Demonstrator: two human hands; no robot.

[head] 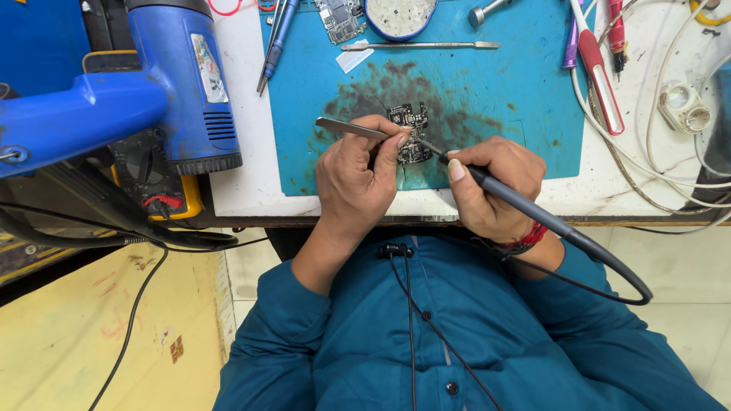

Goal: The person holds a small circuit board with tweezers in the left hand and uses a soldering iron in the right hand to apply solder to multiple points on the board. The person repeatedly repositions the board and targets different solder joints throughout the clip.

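A white-topped workbench (244, 175) fills the upper half of the frame, and on it lies a blue rubber work mat (502, 99) with a dark scorched patch at its centre. At the upper left a large blue plastic heat gun (152, 84) rests over a yellow-cased meter (164, 194), well apart from the hands. The person's teal shirt sleeves occupy the lower frame. The left hand (354, 183), at centre frame, has its fingers curled and pressed together, thumb and forefinger pinching a pair of flat grey metal tweezers (346, 128) whose free end points to the upper left. The right hand (491, 186), just right of centre, has its fingers closed in a pen grip around a black-handled soldering iron (525, 205), its cable looping away to the lower right. The small black circuit board (410, 131) lies on the scorched patch of the mat at centre frame, immediately beyond the left fingertips and partly hidden by them; the iron's tip reaches it from the right, between the two hands. Whether the tweezers' tips touch the board cannot be told. At the right edge lie white cables (647, 152) and a red-handled tool (598, 72); a long flat metal spudger (419, 46) lies at upper centre.
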